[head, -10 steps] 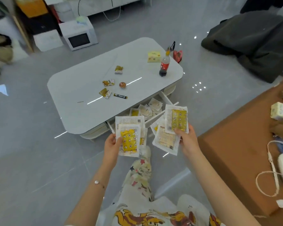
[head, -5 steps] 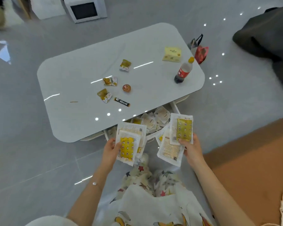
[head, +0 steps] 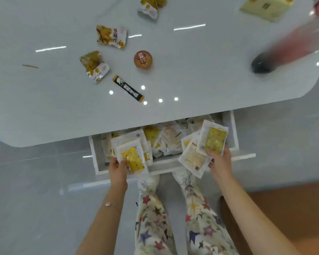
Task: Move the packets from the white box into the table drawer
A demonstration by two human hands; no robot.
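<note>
Packets (head: 133, 159) fan out of my left grip (head: 118, 169), pinched between thumb and curled fingers over the left end of the open drawer (head: 94, 157). My right grip (head: 219, 161) clutches another fan (head: 213, 139) over the right end. More packets (head: 168, 139) lie heaped inside, the rear ones hidden under the tabletop (head: 191, 74), where a bottle (head: 284, 52) is only a blur.

White-edged packets (head: 133, 159) with yellow printed centres are fanned in two bunches over the open white table drawer (head: 96, 159). More packets lie heaped inside it, apparently overlapping; blur obscures their number.
</note>
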